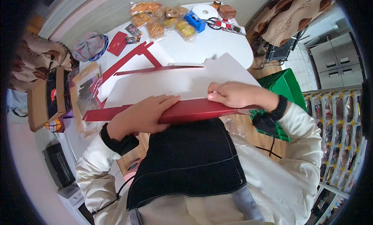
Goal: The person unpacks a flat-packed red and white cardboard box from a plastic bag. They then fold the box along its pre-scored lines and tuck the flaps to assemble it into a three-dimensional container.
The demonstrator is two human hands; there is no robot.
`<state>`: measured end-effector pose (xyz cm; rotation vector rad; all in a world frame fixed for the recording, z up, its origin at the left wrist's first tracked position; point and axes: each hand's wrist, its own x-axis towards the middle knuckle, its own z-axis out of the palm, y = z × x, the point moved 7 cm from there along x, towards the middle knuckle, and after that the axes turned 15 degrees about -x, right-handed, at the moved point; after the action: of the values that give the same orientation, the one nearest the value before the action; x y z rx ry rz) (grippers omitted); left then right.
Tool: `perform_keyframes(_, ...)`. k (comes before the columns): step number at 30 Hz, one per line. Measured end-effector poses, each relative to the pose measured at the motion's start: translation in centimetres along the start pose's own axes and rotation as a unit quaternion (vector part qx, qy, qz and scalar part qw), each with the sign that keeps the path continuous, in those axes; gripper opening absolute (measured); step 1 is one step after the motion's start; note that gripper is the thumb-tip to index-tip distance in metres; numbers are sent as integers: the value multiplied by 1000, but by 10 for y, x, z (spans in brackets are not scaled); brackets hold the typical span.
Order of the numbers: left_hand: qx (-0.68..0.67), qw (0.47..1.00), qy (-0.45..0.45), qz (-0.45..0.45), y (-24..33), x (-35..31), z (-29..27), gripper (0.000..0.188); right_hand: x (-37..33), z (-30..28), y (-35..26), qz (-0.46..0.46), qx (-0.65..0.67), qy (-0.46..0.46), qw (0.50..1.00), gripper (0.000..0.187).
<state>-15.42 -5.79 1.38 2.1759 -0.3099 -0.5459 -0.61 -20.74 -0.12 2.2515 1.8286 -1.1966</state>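
Observation:
A red and white cardboard box [186, 110], partly folded, lies in front of my body at the near edge of the white table. Its inside is white and its near wall is red. My left hand [145, 113] lies across the red wall, fingers over the upper edge and thumb on the outer side. At the right part of the same wall, my right hand [235, 94] is closed, thumb and curled fingers pinching the cardboard edge. Beyond the wall stands a white side flap [233, 67]. Thin red strips of the box [132, 57] stick out at the far left.
On the white table [229, 46] sit bagged breads [155, 28], a blue tape dispenser [196, 22], a white ribbon spool [204, 12], scissors [213, 23] and a grey cap [89, 46]. A green crate [285, 85] stands at right, an open brown carton [46, 102] at left.

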Motion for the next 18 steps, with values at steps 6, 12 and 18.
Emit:
perform_keyframes(6,-164,969,-70,-173,-2,6,-4,79,-13,-23,-63,-113,-191,85,971,64)
perform_keyframes(12,21,995,101,14,-36,7,8,86,25,5,-70,-129,-171,65,975,61)
perform_keyframes(18,92,988,69,-106,-39,-9,14,88,44,8,-43,-135,-51,5,989,52)
